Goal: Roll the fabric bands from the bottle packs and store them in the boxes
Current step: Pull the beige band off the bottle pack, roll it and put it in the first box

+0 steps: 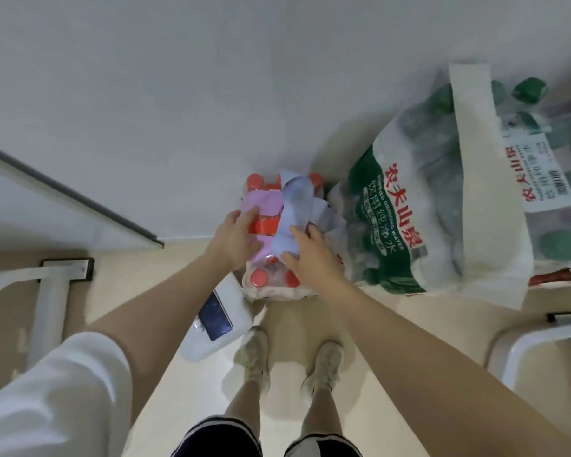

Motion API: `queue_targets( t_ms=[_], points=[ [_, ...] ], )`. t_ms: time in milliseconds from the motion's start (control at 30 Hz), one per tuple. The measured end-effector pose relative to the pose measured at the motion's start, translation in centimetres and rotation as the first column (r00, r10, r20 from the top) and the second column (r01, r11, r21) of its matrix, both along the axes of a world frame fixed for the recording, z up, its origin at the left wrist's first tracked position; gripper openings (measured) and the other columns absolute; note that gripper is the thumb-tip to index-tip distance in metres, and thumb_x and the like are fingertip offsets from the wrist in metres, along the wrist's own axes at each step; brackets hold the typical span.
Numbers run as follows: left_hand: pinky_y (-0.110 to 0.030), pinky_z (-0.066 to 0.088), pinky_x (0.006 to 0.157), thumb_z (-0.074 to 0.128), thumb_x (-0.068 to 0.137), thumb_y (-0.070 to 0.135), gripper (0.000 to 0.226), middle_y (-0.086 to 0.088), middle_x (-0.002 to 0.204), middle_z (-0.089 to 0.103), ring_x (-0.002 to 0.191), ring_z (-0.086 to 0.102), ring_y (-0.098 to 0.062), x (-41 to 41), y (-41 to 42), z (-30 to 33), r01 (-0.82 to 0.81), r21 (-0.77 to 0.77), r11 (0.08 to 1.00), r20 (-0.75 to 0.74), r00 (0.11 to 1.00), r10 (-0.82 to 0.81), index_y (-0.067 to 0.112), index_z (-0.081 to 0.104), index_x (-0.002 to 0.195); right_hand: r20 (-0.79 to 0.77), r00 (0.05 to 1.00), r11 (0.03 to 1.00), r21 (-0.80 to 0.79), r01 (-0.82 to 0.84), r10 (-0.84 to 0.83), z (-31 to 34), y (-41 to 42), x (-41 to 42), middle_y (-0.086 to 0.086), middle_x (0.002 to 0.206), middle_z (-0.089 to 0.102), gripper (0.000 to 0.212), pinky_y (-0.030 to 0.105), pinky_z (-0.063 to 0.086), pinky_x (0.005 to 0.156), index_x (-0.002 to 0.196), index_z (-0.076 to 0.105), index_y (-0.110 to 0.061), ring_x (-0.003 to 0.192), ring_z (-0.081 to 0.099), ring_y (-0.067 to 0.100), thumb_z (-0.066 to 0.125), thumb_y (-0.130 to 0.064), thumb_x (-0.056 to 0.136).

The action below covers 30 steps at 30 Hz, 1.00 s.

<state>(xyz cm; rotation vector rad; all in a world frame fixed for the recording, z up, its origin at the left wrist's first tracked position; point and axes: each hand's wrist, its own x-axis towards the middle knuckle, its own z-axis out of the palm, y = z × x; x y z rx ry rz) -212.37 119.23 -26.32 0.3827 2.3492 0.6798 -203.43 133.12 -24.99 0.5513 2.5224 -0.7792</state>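
A small pack of red-capped bottles (271, 282) stands on the floor against the wall. A pink fabric band (262, 201) and a pale blue fabric band (295, 206) lie loosely across its top. My left hand (234, 239) holds the pink band at its left edge, fingers curled round it. My right hand (305, 255) presses on the lower part of the blue band, fingers spread over it. To the right stand two large packs of green-capped bottles (406, 206), with a wide cream band (475, 166) looped over them.
A white box (218, 321) with a phone (215, 316) on top lies on the floor left of the small pack. White chair or table legs (48, 291) stand at left and at right (538, 341). My feet (290, 361) are just behind the pack.
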Motion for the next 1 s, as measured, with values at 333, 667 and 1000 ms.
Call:
queue_targets(
  t_ms=[333, 667, 1000],
  points=[
    [-0.037, 0.035, 0.107, 0.074, 0.074, 0.018, 0.067, -0.017, 0.149, 0.013, 0.135, 0.030, -0.031, 0.8, 1.1, -1.2, 0.006, 0.082, 0.997, -0.036, 0.999, -0.003, 0.020, 0.044, 0.134, -0.212, 0.974, 0.983, 0.144, 0.112, -0.080, -0.7, 0.3, 0.3, 0.010, 0.109, 0.054, 0.021, 0.039, 0.044, 0.076, 0.105, 0.058, -0.009, 0.099, 0.052, 0.032, 0.049, -0.023, 0.092],
    [-0.043, 0.043, 0.093, 0.057, 0.083, 0.015, 0.045, -0.014, 0.141, 0.034, 0.120, 0.045, -0.037, 0.3, 1.5, 1.0, 0.055, -0.024, 0.998, -0.173, 0.983, -0.058, 0.012, 0.051, 0.127, -0.493, 0.804, 0.940, -0.236, 0.245, -0.333, 9.9, 2.7, 0.4, -0.002, 0.105, 0.054, 0.021, 0.009, 0.039, 0.081, 0.105, 0.064, -0.006, 0.093, 0.049, 0.008, 0.053, -0.019, 0.092],
    [-0.024, 0.040, 0.075, 0.054, 0.092, 0.022, 0.040, -0.006, 0.104, 0.058, 0.089, 0.052, -0.019, 1.6, 0.7, 3.2, 0.223, 0.086, 0.971, 0.235, 0.942, -0.237, 0.003, 0.046, 0.126, -0.081, 0.649, 0.375, -0.867, 0.329, -0.757, 11.6, 2.8, 2.0, -0.005, 0.084, 0.071, 0.023, 0.019, 0.053, 0.068, 0.096, 0.065, -0.015, 0.078, 0.066, 0.006, 0.044, -0.007, 0.094]
  ],
)
